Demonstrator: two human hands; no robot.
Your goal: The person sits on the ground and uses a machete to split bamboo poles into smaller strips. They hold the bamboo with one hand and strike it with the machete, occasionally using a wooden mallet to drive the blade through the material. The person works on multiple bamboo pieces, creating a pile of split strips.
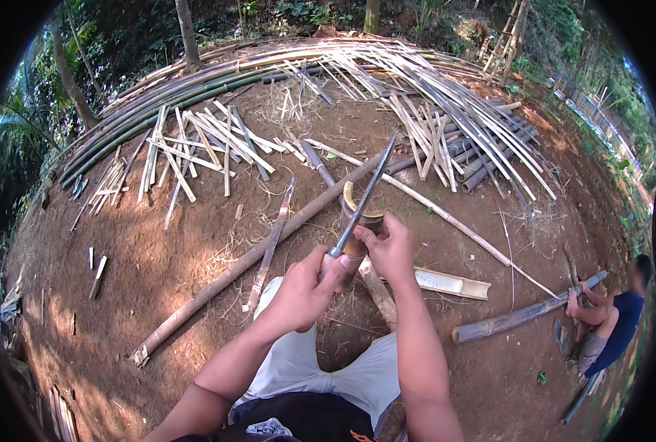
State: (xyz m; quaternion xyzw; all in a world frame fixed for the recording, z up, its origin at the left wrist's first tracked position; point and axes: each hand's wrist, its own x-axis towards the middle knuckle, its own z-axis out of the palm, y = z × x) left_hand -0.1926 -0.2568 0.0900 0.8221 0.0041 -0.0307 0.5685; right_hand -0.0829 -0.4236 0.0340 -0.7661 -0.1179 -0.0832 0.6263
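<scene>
Left hand [302, 291] grips the handle of a long knife [365, 195]; right hand [388, 247] closes on an upright bamboo section [356, 221], apparently under the blade, above the dirt ground [158, 265].

No packages, labels, signs or screens in view; only bamboo on bare earth.

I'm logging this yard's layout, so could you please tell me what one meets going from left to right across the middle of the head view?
Small bamboo offcut → long bamboo pole → left hand on the knife handle → right hand on the upright bamboo piece → split bamboo section → thick bamboo log → another person crouching.
</scene>
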